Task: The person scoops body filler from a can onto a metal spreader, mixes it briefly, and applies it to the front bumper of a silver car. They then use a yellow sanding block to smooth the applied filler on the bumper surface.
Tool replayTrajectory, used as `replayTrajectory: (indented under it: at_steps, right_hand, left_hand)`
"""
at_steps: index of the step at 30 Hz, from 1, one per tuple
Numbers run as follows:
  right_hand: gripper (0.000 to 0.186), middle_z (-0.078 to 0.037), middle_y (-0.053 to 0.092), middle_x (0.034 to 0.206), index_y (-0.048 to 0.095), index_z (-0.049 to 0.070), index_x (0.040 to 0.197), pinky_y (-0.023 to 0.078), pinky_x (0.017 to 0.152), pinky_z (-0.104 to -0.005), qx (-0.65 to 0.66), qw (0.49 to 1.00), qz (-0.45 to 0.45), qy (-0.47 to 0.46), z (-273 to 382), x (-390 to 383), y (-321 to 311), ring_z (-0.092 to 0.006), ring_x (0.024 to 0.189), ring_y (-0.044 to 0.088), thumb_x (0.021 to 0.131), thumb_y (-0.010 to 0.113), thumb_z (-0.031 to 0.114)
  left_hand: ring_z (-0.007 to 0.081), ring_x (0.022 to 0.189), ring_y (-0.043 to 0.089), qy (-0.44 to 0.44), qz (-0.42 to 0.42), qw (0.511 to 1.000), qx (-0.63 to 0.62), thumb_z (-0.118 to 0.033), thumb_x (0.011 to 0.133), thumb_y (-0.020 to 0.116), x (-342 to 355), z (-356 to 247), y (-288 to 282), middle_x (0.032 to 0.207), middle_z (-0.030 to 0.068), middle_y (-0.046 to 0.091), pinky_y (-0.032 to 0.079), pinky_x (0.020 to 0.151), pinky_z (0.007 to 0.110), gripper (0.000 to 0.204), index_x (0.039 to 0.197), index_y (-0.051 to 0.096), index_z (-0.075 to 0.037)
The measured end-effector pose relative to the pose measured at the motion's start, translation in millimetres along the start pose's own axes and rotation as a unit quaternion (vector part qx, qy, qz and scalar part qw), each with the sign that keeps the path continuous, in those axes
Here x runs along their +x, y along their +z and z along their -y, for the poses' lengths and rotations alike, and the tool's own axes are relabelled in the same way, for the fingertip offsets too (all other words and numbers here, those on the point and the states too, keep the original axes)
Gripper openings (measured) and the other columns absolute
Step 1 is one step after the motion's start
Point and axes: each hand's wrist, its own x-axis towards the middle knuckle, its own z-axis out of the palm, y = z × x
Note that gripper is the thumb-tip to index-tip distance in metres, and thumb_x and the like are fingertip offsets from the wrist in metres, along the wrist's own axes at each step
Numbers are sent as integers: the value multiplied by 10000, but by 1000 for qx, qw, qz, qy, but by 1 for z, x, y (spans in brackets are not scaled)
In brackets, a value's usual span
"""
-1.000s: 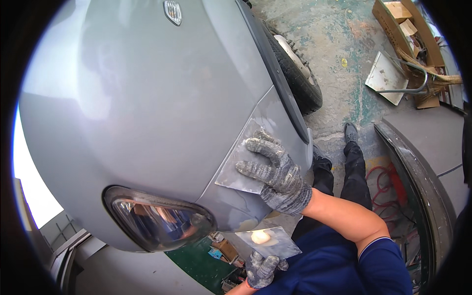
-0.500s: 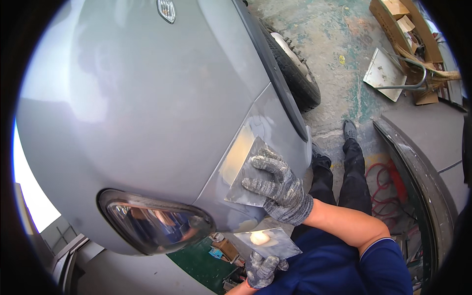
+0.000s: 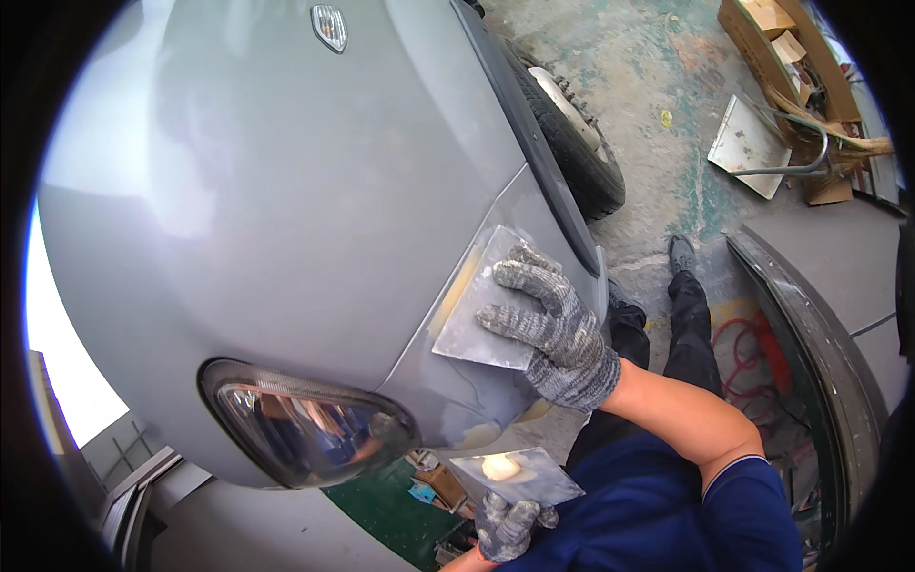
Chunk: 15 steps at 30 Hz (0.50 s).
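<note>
In a grey knit glove, my right hand (image 3: 567, 338) holds a flat metal putty spreader (image 3: 469, 329), its fingers laid along the upper face. The spreader lies against the grey car's corner panel (image 3: 419, 400), beside the seam. A strip of yellowish putty (image 3: 451, 303) shows along its left edge; whatever lies beneath the blade is hidden. Lower down, my gloved left hand (image 3: 510, 526) grips a metal plate (image 3: 543, 477) with a cream lump of putty (image 3: 499, 467) on it. Further putty patches (image 3: 479, 436) mark the panel's lower edge.
Left of my right hand is the headlight (image 3: 305, 419). A wheel (image 3: 572, 143) sits beyond the panel. To the right lie a detached curved panel (image 3: 810, 353), a red hose (image 3: 739, 357), a white board (image 3: 748, 148) and a cardboard box (image 3: 753, 57).
My right hand has tilted the spreader flatter and shifted it over the putty, so less of the yellowish strip shows. My left hand and its plate have hardly moved.
</note>
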Motion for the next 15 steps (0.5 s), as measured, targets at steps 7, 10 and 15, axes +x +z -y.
replayTrajectory:
  at_steps: [7,10,15]
  right_hand:
    - [495,-194,521,1349,688,181,1239,342,1127,-520,1,1000,-3,-3,-4,12,10,-423,1313,440,763,590,90]
    - [494,-189,525,1336,691,187,1233,357,1120,-515,-2,1000,0,3,-2,6,15,-417,1315,440,761,600,78]
    - [504,-172,520,1328,694,191,1224,368,1119,-501,6,1000,-16,20,1,-13,24,-399,1311,448,750,620,35]
  left_hand:
    - [184,712,652,4,-16,1000,6,-134,925,636,-1,5,-1,930,121,672,533,627,300,340,1203,535,33]
    - [187,712,654,9,0,999,37,-143,935,621,-1,7,-5,925,129,675,531,624,296,324,1193,540,35]
    - [265,846,650,-49,12,999,11,-160,886,692,-1,7,-16,1053,149,627,563,672,370,497,1288,447,-2]
